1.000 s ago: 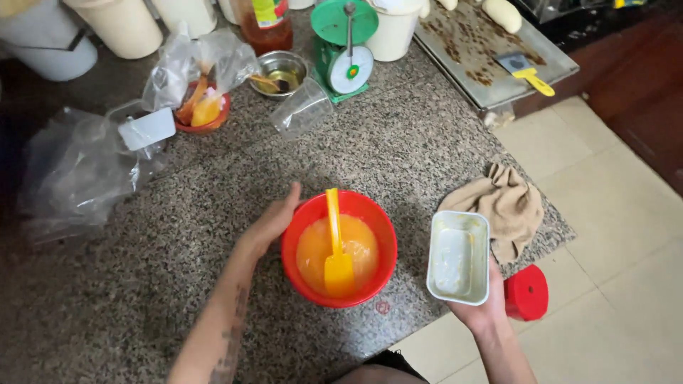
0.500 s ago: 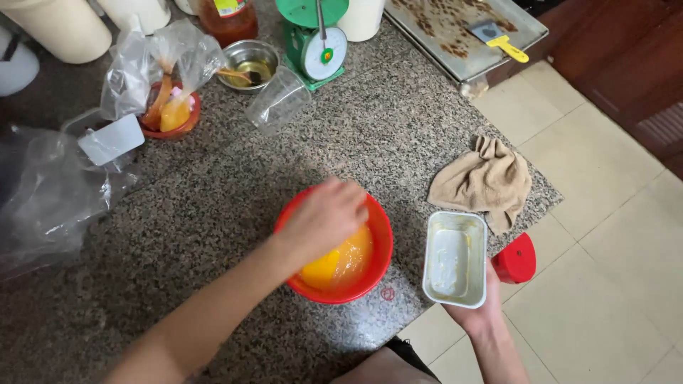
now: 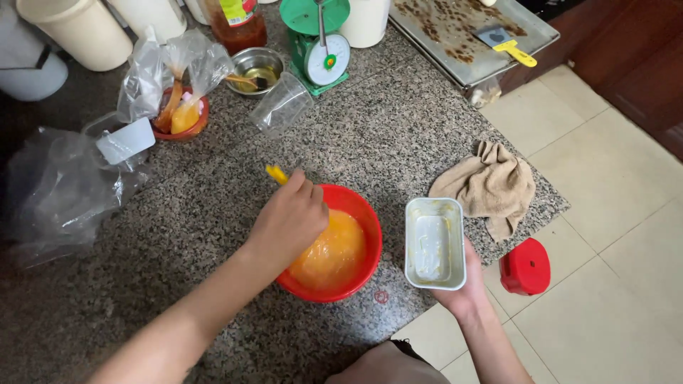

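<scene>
A red bowl (image 3: 364, 226) of orange batter (image 3: 334, 252) stands near the front edge of the speckled granite counter (image 3: 213, 213). My left hand (image 3: 288, 220) is over the bowl, closed around the handle of a yellow spatula (image 3: 276, 173), whose end sticks out past my knuckles; its blade is hidden. To the right of the bowl my right hand (image 3: 466, 288) holds a small rectangular foil tin (image 3: 434, 242) from below, its greased inside facing up.
A beige cloth (image 3: 492, 186) lies at the counter's right corner. Behind are a green kitchen scale (image 3: 318, 50), a clear plastic cup (image 3: 283, 108), a small metal bowl (image 3: 255, 65), plastic bags (image 3: 64, 185), white tubs and a dirty baking tray (image 3: 462, 32). A red stool (image 3: 525, 267) stands on the tiled floor.
My left hand moved from the bowl's rim onto the spatula handle and now grips it over the batter. The tin in my right hand stayed in place.
</scene>
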